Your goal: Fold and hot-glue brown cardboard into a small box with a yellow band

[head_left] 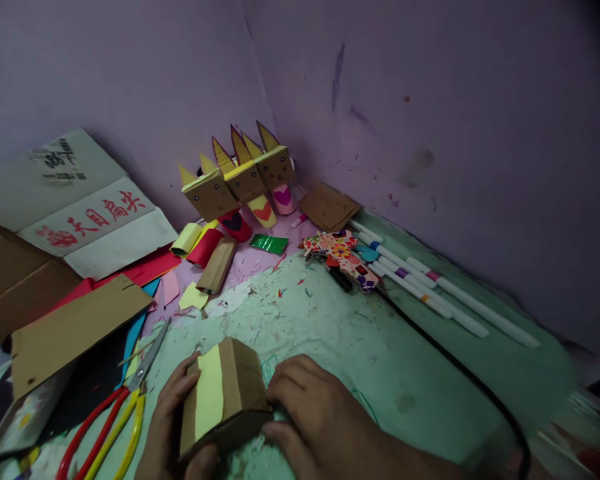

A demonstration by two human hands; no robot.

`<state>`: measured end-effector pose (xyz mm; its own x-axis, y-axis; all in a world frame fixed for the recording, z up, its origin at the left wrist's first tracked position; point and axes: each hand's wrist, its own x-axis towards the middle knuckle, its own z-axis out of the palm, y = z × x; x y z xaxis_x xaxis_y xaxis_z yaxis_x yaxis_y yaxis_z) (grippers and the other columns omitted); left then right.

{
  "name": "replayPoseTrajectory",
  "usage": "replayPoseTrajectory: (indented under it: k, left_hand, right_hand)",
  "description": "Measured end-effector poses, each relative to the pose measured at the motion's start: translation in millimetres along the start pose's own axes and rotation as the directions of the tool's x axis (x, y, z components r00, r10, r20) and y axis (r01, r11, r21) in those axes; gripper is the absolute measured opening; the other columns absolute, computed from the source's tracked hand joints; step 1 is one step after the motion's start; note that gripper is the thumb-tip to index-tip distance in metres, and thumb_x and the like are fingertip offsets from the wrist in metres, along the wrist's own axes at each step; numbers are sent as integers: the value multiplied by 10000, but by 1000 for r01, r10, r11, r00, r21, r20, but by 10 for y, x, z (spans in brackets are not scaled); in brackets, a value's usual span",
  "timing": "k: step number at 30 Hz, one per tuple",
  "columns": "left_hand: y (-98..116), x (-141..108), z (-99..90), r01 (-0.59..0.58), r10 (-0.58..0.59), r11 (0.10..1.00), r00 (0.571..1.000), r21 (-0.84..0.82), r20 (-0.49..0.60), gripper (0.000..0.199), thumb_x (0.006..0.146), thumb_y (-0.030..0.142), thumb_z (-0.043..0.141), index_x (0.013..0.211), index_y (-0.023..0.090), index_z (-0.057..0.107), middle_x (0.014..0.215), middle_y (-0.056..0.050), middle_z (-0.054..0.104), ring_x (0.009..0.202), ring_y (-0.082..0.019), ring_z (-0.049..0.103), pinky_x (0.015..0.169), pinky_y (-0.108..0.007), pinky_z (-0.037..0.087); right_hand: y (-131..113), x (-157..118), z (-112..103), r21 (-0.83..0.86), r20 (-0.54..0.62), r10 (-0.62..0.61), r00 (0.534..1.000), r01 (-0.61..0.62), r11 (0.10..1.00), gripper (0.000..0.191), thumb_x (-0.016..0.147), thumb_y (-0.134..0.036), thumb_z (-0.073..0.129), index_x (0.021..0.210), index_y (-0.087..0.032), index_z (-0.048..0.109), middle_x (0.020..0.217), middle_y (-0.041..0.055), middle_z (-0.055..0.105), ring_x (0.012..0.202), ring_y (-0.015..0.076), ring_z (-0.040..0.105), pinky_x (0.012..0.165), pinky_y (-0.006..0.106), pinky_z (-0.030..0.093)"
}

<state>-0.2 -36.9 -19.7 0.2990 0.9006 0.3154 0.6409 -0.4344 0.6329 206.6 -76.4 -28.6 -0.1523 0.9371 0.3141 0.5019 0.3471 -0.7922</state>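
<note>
A small brown cardboard box [245, 377] with a pale yellow paper strip [210, 390] along one face is at the bottom centre, just over the green tabletop. My left hand [173, 417] wraps around its left side, thumb at the near edge. At the box's right corner, my right hand [310, 407] pinches the edge with curled fingers. Scissors [140, 380] with red and yellow handles lie left of my left hand. Farther back stand three cardboard figures [245, 180] with box heads, pointed ears and coloured paper tubes bearing hearts.
A floral glue gun [343, 257] trails a black cord [460, 360] down the right side, beside several white markers [430, 287]. Paper rolls [205, 247], a green card [269, 245] and scraps lie behind. Cardboard sheets [80, 333] and a printed carton [100, 207] crowd the left.
</note>
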Motion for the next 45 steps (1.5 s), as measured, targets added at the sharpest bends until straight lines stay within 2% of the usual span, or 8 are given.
replayPoseTrajectory:
  k: [7, 15, 19, 23, 30, 36, 41, 45]
  left_hand:
    - [-8, 23, -13, -80, 84, 996, 991, -41, 106, 505, 851, 407, 503, 1318, 300, 342, 1447, -87, 332, 1338, -323, 306, 1047, -485, 335]
    - [100, 15, 20, 25, 22, 945, 990, -327, 140, 566, 798, 311, 593, 1309, 211, 370, 1475, -153, 274, 1373, -340, 211, 1094, -547, 194]
    - [84, 39, 48, 271, -72, 580, 956, -768, 283, 854, 627, 173, 677, 1377, 206, 271, 1495, -135, 261, 1382, -325, 197, 1115, -502, 174]
    - [32, 90, 80, 281, -142, 135, 955, -950, 262, 870, 455, 10, 523, 1287, 211, 370, 1460, -85, 346, 1396, -253, 180, 1153, -418, 64]
    - [41, 191, 40, 231, -279, -206, 917, -951, 283, 737, 367, 24, 404, 1088, 154, 485, 1186, -78, 564, 1253, -251, 433, 1140, -417, 161]
    - [53, 215, 23, 214, -331, -182, 906, -960, 265, 666, 387, 18, 414, 1032, 150, 509, 1131, -92, 560, 1213, -270, 446, 1110, -441, 221]
    - [68, 164, -16, 263, -331, 145, 922, -954, 203, 648, 428, 60, 474, 1067, 151, 535, 1220, -120, 535, 1259, -330, 379, 1089, -477, 227]
    - [101, 74, -37, 321, -193, 272, 942, -907, 275, 732, 546, 107, 570, 1259, 239, 465, 1335, -74, 486, 1280, -362, 355, 1046, -528, 279]
  right_hand:
    - [-100, 77, -37, 12, -158, 25, 987, -23, 1000, 115, 748, -169, 655, 687, -161, 558, 689, 44, 595, 702, 197, 555, 623, 326, 467]
    - [-108, 188, -40, -116, 26, -275, 961, 277, 954, 582, 781, -47, 523, 1302, -272, 396, 1399, 123, 306, 1179, 252, 466, 907, 413, 481]
    - [-36, 165, -28, -163, -4, -259, 966, 255, 953, 441, 825, -137, 552, 1228, -304, 483, 1340, 93, 423, 1188, 275, 488, 899, 425, 505]
    - [42, 88, -32, -167, -19, -187, 982, 181, 969, 395, 844, -198, 557, 1213, -329, 513, 1380, 66, 405, 1197, 288, 495, 856, 404, 539]
    - [135, 54, -13, -196, -84, -203, 976, 183, 963, 364, 839, -254, 568, 1194, -336, 557, 1359, 62, 458, 1204, 323, 487, 905, 493, 495]
    - [154, 59, -6, -186, -95, -188, 977, 168, 968, 366, 825, -265, 587, 1186, -329, 572, 1352, 72, 470, 1210, 351, 477, 937, 563, 458]
    - [98, 47, -1, -208, -95, -177, 980, 154, 966, 373, 834, -252, 577, 1198, -334, 564, 1357, 63, 466, 1227, 348, 460, 957, 565, 439]
    - [38, 29, 17, -188, -82, -132, 988, 114, 976, 381, 866, -233, 524, 1229, -349, 530, 1391, 50, 415, 1244, 317, 447, 861, 450, 529]
